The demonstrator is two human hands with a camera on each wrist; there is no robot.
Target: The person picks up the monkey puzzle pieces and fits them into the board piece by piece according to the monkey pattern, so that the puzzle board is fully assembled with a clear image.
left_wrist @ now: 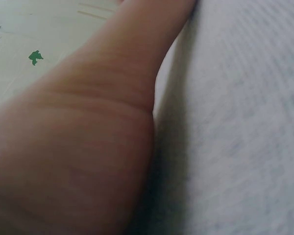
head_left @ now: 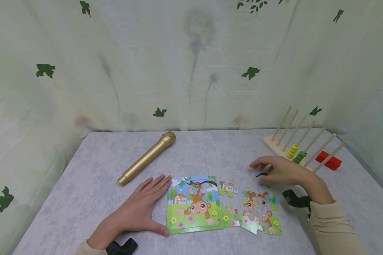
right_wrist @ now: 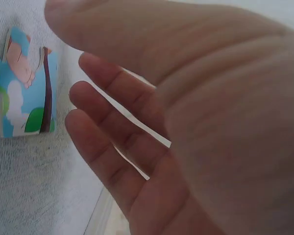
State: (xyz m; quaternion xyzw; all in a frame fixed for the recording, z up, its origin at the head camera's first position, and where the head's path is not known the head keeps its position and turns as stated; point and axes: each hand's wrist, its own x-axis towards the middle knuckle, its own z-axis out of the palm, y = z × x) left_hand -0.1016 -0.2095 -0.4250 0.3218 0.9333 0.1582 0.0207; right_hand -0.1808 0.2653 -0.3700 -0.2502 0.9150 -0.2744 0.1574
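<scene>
My left hand (head_left: 138, 209) lies flat on the table with spread, straight fingers. Its thumb and index fingertips are right at the left edge of a square monkey picture puzzle (head_left: 191, 221). In the left wrist view the base of that hand fills much of the frame. Over on the right, my right hand (head_left: 284, 170) hovers palm down, its fingers loosely bent and apart, close over a puzzle piece (right_wrist: 27, 90). That piece shows blue sky, a small hand and a brown branch. Between the picture and my right hand lie several loose puzzle pieces (head_left: 251, 224).
A gold microphone (head_left: 146, 160) lies slantwise beyond my left hand. Past my right hand stands a wooden peg rack (head_left: 274, 147) with yellow beads (head_left: 292, 151) and green beads (head_left: 299, 157). A red block (head_left: 333, 162) sits behind it. A patterned curtain (head_left: 178, 71) hangs along the table's back edge.
</scene>
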